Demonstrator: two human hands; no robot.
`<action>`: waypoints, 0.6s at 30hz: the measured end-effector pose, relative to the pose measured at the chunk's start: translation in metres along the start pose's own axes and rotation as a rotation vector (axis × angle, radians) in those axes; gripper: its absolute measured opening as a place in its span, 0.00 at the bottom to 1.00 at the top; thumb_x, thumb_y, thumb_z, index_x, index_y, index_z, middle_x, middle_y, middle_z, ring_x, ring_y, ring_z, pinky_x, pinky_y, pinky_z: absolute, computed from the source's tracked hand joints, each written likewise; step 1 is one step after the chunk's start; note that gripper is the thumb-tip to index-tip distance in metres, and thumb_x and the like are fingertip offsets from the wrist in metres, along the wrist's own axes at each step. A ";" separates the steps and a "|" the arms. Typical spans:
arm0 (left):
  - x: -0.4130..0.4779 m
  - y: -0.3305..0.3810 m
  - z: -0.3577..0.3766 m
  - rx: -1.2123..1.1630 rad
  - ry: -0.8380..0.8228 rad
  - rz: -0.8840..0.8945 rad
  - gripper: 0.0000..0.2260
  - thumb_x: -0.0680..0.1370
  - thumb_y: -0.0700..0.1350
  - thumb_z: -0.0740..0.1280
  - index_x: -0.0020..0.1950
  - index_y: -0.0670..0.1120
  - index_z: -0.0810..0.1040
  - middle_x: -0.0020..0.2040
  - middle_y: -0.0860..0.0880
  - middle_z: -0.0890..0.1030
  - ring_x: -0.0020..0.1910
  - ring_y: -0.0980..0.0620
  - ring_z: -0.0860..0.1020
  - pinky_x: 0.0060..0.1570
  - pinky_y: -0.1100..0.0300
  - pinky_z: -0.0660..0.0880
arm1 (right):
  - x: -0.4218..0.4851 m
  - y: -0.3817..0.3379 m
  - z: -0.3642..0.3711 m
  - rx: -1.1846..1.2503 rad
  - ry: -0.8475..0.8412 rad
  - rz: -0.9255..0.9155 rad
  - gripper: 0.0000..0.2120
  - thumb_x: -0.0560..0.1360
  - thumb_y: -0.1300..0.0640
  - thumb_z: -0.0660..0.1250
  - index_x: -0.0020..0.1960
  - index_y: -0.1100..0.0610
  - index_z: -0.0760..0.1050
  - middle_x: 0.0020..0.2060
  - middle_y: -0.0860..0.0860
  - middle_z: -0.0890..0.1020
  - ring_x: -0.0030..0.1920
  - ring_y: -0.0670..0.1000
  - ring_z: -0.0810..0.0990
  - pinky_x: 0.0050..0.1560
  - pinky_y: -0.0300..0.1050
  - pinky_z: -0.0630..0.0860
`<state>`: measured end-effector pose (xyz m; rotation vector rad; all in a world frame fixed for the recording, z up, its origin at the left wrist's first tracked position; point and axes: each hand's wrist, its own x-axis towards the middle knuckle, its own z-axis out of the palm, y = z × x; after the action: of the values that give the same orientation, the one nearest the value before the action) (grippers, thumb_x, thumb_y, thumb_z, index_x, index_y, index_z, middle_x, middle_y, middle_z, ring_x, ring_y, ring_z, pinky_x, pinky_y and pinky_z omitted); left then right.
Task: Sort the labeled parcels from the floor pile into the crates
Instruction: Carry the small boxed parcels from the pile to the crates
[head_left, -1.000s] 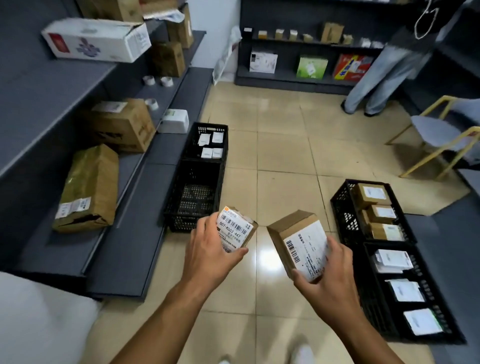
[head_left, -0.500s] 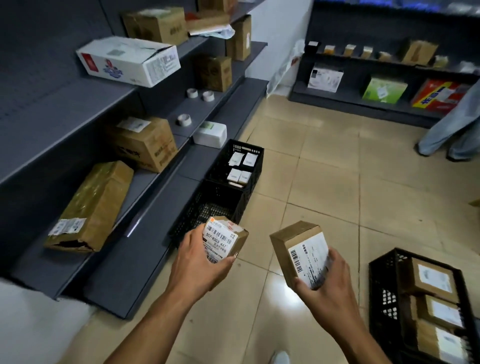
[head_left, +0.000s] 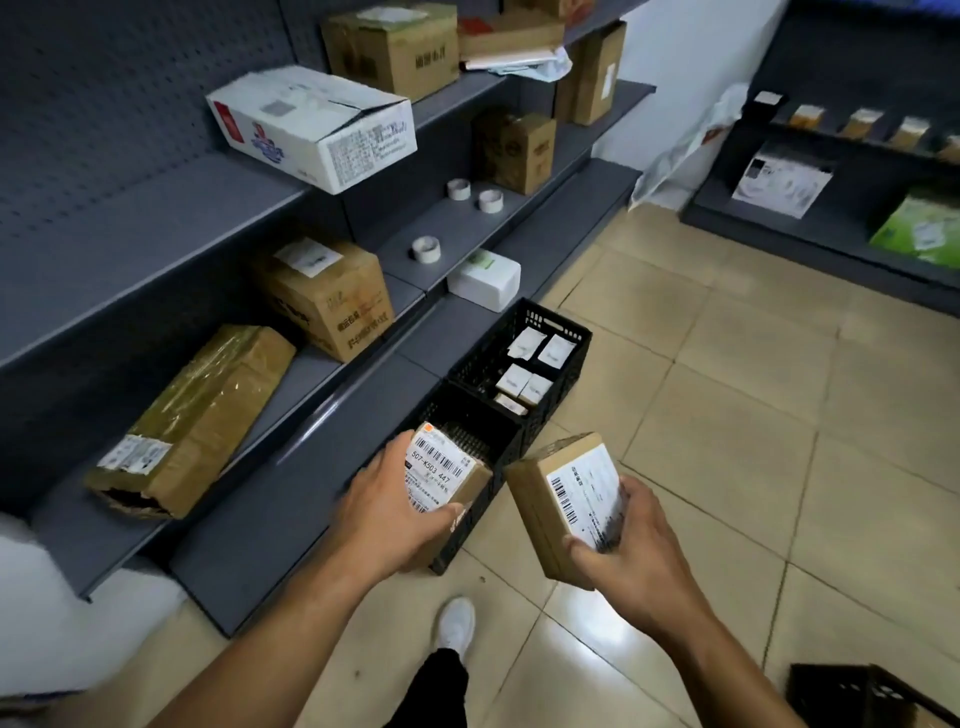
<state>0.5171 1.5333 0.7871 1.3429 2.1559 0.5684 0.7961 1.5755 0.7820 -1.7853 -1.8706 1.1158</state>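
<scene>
My left hand (head_left: 387, 512) grips a small brown parcel (head_left: 447, 470) with a barcode label reading 507-K503 447, held over the near black crate (head_left: 496, 452). Just right of that crate, above the floor, my right hand (head_left: 631, 545) holds a second brown parcel (head_left: 563, 501) with a white label, tilted. The far black crate (head_left: 566, 374) behind the near one holds several small white-labeled parcels (head_left: 530, 364).
Grey shelving (head_left: 322, 452) runs along the left, carrying cardboard boxes (head_left: 327, 296), a long taped box (head_left: 202, 421), tape rolls (head_left: 426, 248) and a white box (head_left: 483, 278). Another black crate corner (head_left: 857, 693) shows at bottom right. My white shoe (head_left: 456, 623) stands on the tiled floor.
The view has swung left and closer to the shelf-side crates. My left hand has carried its parcel forward over the near crate; the right hand still holds its parcel beside it.
</scene>
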 end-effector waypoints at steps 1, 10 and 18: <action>0.015 0.001 0.004 -0.017 -0.007 -0.012 0.46 0.62 0.67 0.73 0.76 0.63 0.57 0.68 0.55 0.74 0.64 0.49 0.74 0.61 0.44 0.75 | 0.016 -0.003 -0.001 0.005 -0.010 0.008 0.41 0.64 0.41 0.75 0.73 0.45 0.60 0.63 0.44 0.72 0.61 0.46 0.73 0.60 0.48 0.75; 0.167 0.021 0.028 -0.116 -0.120 -0.010 0.47 0.71 0.60 0.76 0.80 0.61 0.49 0.74 0.51 0.68 0.71 0.47 0.68 0.66 0.45 0.71 | 0.133 -0.032 -0.008 0.063 0.038 0.086 0.38 0.63 0.39 0.76 0.67 0.38 0.60 0.60 0.41 0.77 0.60 0.45 0.78 0.56 0.48 0.80; 0.271 0.076 0.041 -0.009 -0.127 0.072 0.48 0.69 0.61 0.71 0.81 0.59 0.46 0.73 0.52 0.63 0.69 0.48 0.66 0.70 0.44 0.66 | 0.247 -0.040 -0.045 0.085 0.066 0.056 0.39 0.69 0.47 0.79 0.73 0.45 0.61 0.60 0.43 0.78 0.59 0.46 0.79 0.52 0.44 0.78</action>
<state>0.4965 1.8130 0.7424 1.4179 2.0084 0.5056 0.7594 1.8272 0.7711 -1.8147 -1.7192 1.1247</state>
